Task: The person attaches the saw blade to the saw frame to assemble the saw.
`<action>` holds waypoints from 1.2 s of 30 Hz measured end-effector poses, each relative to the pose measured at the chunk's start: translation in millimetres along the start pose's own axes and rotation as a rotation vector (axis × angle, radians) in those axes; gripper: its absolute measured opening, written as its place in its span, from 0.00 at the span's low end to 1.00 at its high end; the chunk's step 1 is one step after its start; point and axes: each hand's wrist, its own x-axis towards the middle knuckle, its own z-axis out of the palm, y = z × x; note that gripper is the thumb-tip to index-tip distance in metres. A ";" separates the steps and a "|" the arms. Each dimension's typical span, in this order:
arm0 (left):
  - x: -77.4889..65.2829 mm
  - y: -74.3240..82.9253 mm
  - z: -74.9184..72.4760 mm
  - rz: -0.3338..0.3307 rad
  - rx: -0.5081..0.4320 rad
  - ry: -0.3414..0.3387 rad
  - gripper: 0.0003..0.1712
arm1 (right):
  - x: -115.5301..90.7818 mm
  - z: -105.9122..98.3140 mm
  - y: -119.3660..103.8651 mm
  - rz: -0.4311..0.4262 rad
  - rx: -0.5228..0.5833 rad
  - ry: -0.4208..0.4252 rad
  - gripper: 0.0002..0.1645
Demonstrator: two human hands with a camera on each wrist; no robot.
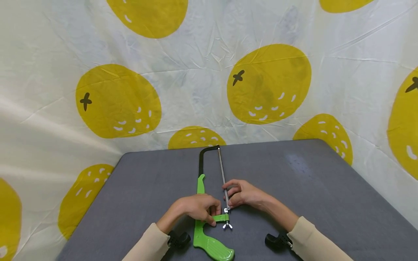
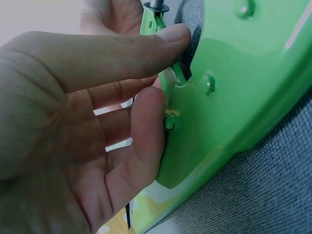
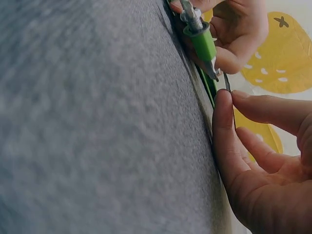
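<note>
A hacksaw with a green handle point(image 1: 213, 246) and a black front frame point(image 1: 200, 161) lies on the table. Its thin blade point(image 1: 221, 165) runs from the far frame tip toward the blade holder point(image 1: 226, 211), beside a wing nut point(image 1: 227, 226). My right hand point(image 1: 246, 195) pinches the near part of the blade between thumb and fingers. Across the green frame, my left hand point(image 1: 200, 208) grips the short green arm point(image 2: 168, 80) with thumb and fingers. In the right wrist view the blade end point(image 3: 226, 82) sits close to the holder tip point(image 3: 214, 73); whether they are joined I cannot tell.
The grey table point(image 1: 156, 177) stretches out on both sides of the hacksaw. Behind and beside it hangs a pale cloth point(image 1: 196, 90) printed with large yellow fruit. Black wrist devices point(image 1: 277, 242) sit by both sleeves.
</note>
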 end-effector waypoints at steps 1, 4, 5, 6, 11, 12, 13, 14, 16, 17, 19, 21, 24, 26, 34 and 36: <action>0.3 -0.3 -0.2 0.002 -0.003 -0.003 0.10 | 0.0 0.7 0.1 -0.002 -0.007 0.000 0.40; 0.7 -0.9 -0.7 0.004 -0.013 -0.010 0.10 | 0.0 2.5 0.3 -0.009 -0.031 0.004 0.39; 0.7 -0.9 -0.8 0.002 -0.018 -0.013 0.10 | 0.1 3.2 0.3 -0.013 -0.041 0.006 0.38; 0.7 -1.0 -0.8 0.002 -0.023 -0.015 0.10 | 0.2 3.8 0.4 -0.016 -0.051 0.007 0.38; 0.5 -1.2 -0.9 0.002 -0.022 -0.013 0.10 | 1.1 6.1 0.8 -0.030 -0.090 0.016 0.38; 0.5 -1.3 -1.0 0.001 -0.022 -0.013 0.10 | 1.3 6.5 0.6 -0.031 -0.090 0.017 0.37; 0.5 -1.2 -1.1 0.000 -0.020 -0.012 0.10 | 1.4 6.9 0.3 -0.032 -0.090 0.018 0.37; 0.5 -1.2 -1.1 -0.002 -0.021 -0.013 0.10 | 1.6 7.5 0.0 -0.033 -0.089 0.018 0.37; 0.4 -1.0 -1.3 -0.004 -0.016 -0.010 0.10 | 2.0 8.4 -0.6 -0.034 -0.083 0.021 0.35; 0.3 -0.8 -1.4 -0.003 -0.011 -0.009 0.10 | 2.2 8.8 -0.7 -0.033 -0.081 0.022 0.35; 0.2 -0.5 -1.5 -0.001 -0.001 -0.005 0.10 | 2.5 9.7 -0.5 -0.030 -0.080 0.025 0.33; 0.0 -0.3 -1.4 -0.001 0.010 0.001 0.10 | 2.8 11.0 -0.4 -0.030 -0.086 0.029 0.32; -0.2 -0.4 -1.1 -0.002 0.022 0.009 0.11 | 2.8 13.0 -0.6 -0.034 -0.099 0.029 0.31; -0.1 -0.7 -0.8 -0.003 0.028 0.012 0.11 | 2.4 14.2 -0.9 -0.038 -0.102 0.031 0.31; 0.2 -2.2 0.1 0.007 0.019 0.011 0.11 | 0.5 15.8 -1.7 -0.037 -0.115 0.036 0.28; 0.1 -2.5 0.3 0.009 0.014 0.011 0.11 | 0.6 16.3 -1.7 -0.036 -0.112 0.037 0.28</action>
